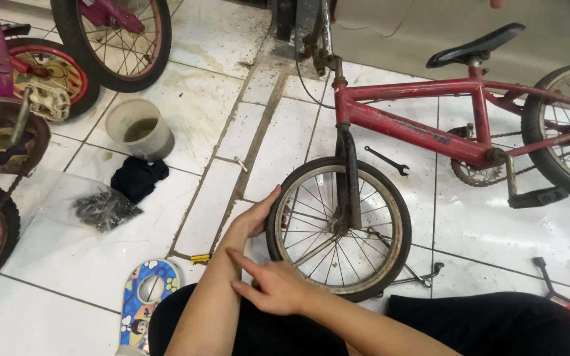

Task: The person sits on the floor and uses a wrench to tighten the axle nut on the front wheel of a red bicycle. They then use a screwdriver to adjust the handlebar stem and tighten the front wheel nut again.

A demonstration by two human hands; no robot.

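Note:
A small red bicycle stands on the tiled floor in front of me, its front wheel close to my knees. My left hand rests flat against the left edge of the front tyre, fingers together, holding nothing. My right hand lies across my left forearm, index finger stretched out along it, holding nothing. A black saddle sits above the rear of the frame. The pedal and chainring show to the right.
A black spanner lies by the frame. A plastic bucket, a dark cloth and a clear bag of metal parts are at left. Pink bicycles crowd the left edge. A cartoon-printed plate lies near my knee.

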